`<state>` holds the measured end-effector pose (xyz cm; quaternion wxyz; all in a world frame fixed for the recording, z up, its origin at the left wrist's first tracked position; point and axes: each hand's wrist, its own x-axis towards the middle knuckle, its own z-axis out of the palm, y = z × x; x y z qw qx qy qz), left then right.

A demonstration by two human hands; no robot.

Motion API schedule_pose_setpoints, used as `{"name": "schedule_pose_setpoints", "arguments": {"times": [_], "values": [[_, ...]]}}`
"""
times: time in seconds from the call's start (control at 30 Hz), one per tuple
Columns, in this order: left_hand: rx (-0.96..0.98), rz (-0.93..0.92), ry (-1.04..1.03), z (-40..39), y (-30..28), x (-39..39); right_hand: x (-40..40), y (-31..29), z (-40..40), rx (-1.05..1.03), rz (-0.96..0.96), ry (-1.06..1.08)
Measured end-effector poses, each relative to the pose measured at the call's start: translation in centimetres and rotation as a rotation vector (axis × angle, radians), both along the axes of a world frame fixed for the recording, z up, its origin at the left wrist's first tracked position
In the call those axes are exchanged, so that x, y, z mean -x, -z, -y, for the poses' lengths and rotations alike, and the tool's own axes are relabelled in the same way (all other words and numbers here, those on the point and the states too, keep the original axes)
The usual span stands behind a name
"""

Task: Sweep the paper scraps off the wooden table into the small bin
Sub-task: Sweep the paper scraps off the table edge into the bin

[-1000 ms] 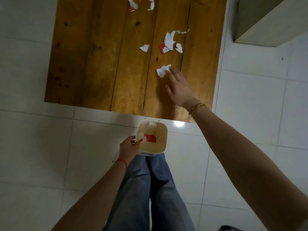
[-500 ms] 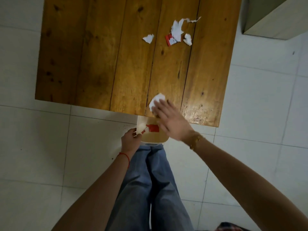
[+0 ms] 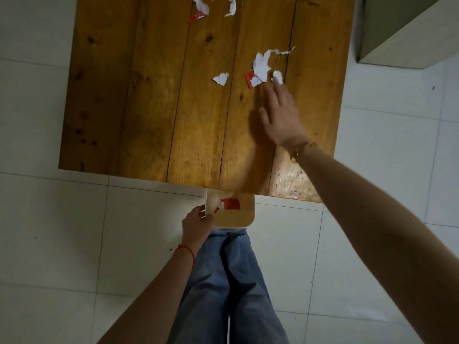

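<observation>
A wooden table (image 3: 149,108) of long planks fills the upper view. Torn white and red paper scraps lie on it: a cluster (image 3: 260,68) right of centre, a small white scrap (image 3: 221,78) to its left, and more scraps (image 3: 201,8) at the far edge. My right hand (image 3: 280,117) lies flat and open on the table, fingertips touching a crumpled white scrap (image 3: 277,76). My left hand (image 3: 197,225) grips the left rim of the small white bin (image 3: 246,217), held just under the table's near edge. A red scrap (image 3: 231,203) lies inside the bin.
White floor tiles (image 3: 49,232) surround the table. A pale cabinet or box (image 3: 409,38) stands at the upper right, beside the table. My legs in blue jeans (image 3: 228,289) are below the bin.
My right hand dragged a white scrap to the near table edge over the bin, then reached back out to the scrap cluster. The bin moved under the table edge.
</observation>
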<state>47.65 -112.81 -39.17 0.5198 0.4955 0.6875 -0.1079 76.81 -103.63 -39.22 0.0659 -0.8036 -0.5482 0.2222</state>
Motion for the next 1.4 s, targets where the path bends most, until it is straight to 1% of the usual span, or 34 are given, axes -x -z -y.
{"name": "schedule_pose_setpoints", "arguments": {"times": [0.07,0.17,0.3,0.43,0.57,0.7,0.83,0.9,0.97,1.03,1.1,1.23,1.3,1.4], "values": [[-0.004,-0.008,0.026,0.0,0.1,-0.1,-1.6,0.3,-2.5,0.046,-0.003,0.004],[0.001,-0.009,0.042,0.0,0.3,0.0,-2.3,0.6,-4.8,0.096,-0.045,-0.056],[0.003,-0.009,0.047,-0.1,0.3,0.1,-0.1,1.1,-4.3,0.143,-0.061,-0.166],[0.01,-0.003,0.053,-0.2,0.0,0.0,3.7,0.7,0.5,0.096,-0.069,-0.301],[-0.001,0.011,0.061,-0.3,-0.1,0.3,7.8,0.7,6.9,0.111,-0.109,-0.453],[-0.032,0.01,0.001,-0.3,-0.4,0.4,10.9,0.7,12.1,0.111,-0.105,-0.56],[-0.076,0.005,-0.035,0.0,-0.5,0.6,13.1,0.4,15.4,0.054,-0.257,-0.658],[-0.078,0.008,-0.041,0.2,-0.7,0.7,13.4,0.2,15.7,-0.005,-0.321,-0.658],[-0.064,-0.002,-0.047,0.3,-0.8,0.8,13.0,0.0,14.4,-0.074,-0.313,-0.589],[-0.051,-0.009,-0.049,0.3,-0.5,0.9,11.8,-0.1,11.5,-0.096,-0.254,-0.5],[-0.036,-0.003,-0.058,0.4,-0.3,1.0,10.0,-0.3,7.6,-0.085,-0.187,-0.428],[-0.017,-0.005,-0.053,0.3,-0.2,1.1,6.3,0.0,-0.5,0.0,-0.08,-0.28],[-0.021,-0.011,-0.049,0.2,-0.2,1.0,5.0,0.3,-3.5,0.031,-0.05,-0.25],[-0.023,-0.014,-0.026,0.2,-0.2,1.0,4.0,0.4,-6.6,0.059,-0.046,-0.268]]}}
